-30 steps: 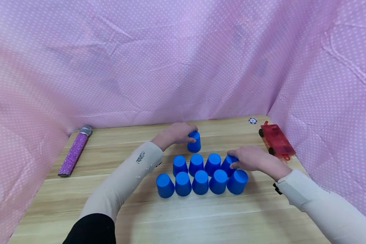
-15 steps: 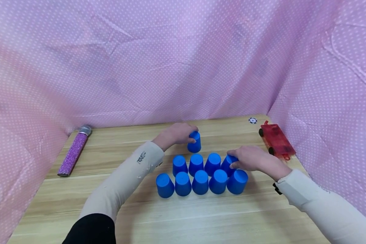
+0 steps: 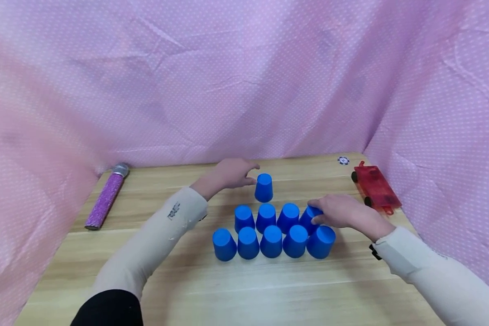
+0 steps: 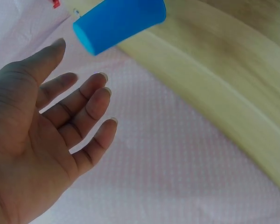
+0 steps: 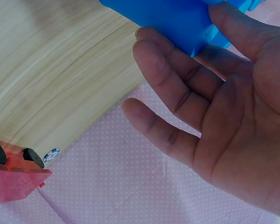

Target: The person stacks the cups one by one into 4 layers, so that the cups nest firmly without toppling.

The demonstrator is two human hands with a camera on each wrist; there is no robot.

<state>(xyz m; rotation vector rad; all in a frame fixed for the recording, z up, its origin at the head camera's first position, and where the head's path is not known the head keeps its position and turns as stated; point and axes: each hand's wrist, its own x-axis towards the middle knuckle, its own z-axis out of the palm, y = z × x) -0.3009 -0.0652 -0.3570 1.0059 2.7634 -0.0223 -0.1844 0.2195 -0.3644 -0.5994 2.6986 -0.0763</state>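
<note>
Upside-down blue cups stand in two rows on the wooden table. Behind them is a lone blue cup [image 3: 264, 189], also upside down. My left hand [image 3: 231, 173] is just left of that cup, fingers spread and apart from it; the left wrist view shows the palm bare beside the blue cup [image 4: 123, 23]. With thumb and fingers, my right hand [image 3: 338, 211] grips the rightmost cup [image 3: 308, 220] of the rear row. In the right wrist view, blue cups [image 5: 168, 18] sit at the fingertips, partly cut off by the frame.
A front row of several cups [image 3: 271, 242] runs close before the rear row [image 3: 266, 218]. A purple glitter microphone [image 3: 106, 199] lies at left. A red translucent wheeled toy [image 3: 376, 186] and a poker chip [image 3: 343, 160] lie at right. Pink dotted cloth [image 3: 244, 81] encloses the table.
My left hand has let go of the lone cup and drawn off to its left. My right hand keeps its grip on the rear-row cup. The head view has shifted slightly.
</note>
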